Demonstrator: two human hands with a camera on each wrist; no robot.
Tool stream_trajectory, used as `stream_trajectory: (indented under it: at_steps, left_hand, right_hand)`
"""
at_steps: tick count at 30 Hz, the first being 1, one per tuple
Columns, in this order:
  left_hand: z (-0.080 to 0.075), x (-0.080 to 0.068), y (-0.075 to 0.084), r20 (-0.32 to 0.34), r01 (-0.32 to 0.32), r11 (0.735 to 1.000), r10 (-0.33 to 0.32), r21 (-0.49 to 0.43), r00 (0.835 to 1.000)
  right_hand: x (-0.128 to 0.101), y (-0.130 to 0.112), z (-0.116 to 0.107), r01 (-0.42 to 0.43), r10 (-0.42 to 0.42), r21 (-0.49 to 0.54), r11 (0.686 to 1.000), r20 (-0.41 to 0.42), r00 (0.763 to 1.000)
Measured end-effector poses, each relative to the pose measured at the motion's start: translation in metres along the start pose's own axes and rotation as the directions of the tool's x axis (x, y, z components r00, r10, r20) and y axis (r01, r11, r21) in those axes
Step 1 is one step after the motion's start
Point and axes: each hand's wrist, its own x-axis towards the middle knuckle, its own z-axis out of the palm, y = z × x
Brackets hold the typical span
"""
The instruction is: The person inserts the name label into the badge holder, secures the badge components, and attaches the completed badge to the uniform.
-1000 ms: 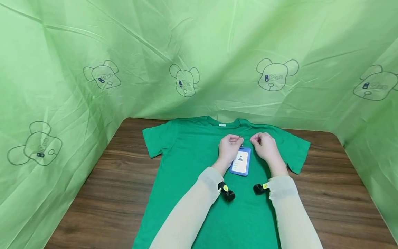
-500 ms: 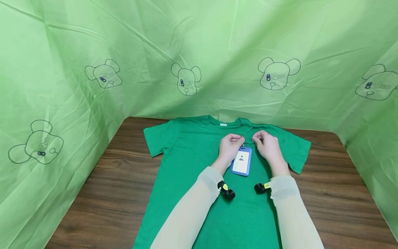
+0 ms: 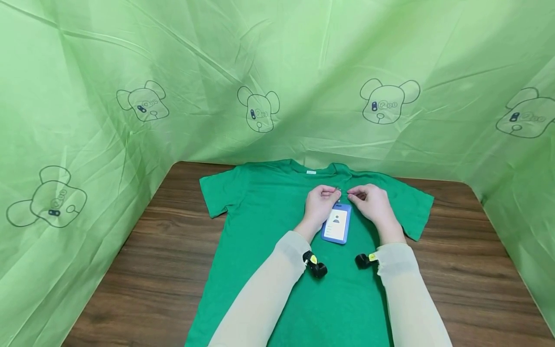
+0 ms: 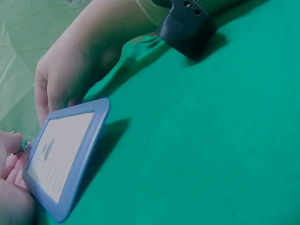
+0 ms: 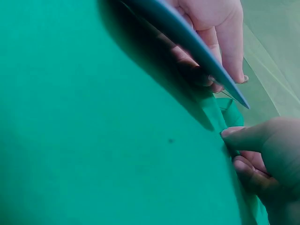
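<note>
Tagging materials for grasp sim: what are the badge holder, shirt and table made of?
Badge holder: likely rigid plastic, smooth blue frame round a white card. Shirt: matte green knit, probably cotton, soft creases. Table: dark woodgrain, possibly laminate.

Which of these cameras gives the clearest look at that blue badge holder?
The head view: the whole badge holder shows face-on on the shirt. The left wrist view shows it tilted and close; the right wrist view shows only its blue edge.
</note>
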Motion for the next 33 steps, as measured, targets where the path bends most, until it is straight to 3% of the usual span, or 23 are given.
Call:
stream_trajectory:
  at_steps: [15, 25, 33]
  left_hand:
    - [0.0008, 0.0017, -0.0008, 0.016, -0.002, 1.0, 0.003, -0.017, 1.0]
    - [0.001, 0.0015, -0.0002, 0.018, -0.008, 1.0, 0.008, -0.022, 1.0]
    - [0.0008, 0.0026, 0.0, 0.019, -0.038, 0.999, 0.037, 0.013, 0.999]
  right_hand:
    - [0.0033, -0.0014, 0.0033, 0.04, -0.039, -0.058, 0.998, 0.023, 0.999]
    - [0.0024, 0.0009, 0.0038, 0.043, -0.044, -0.025, 0.999, -0.017, 0.999]
    - [0.0014, 0.0052, 0.0006, 0.029, -0.029, -0.007, 1.0, 0.017, 0.999]
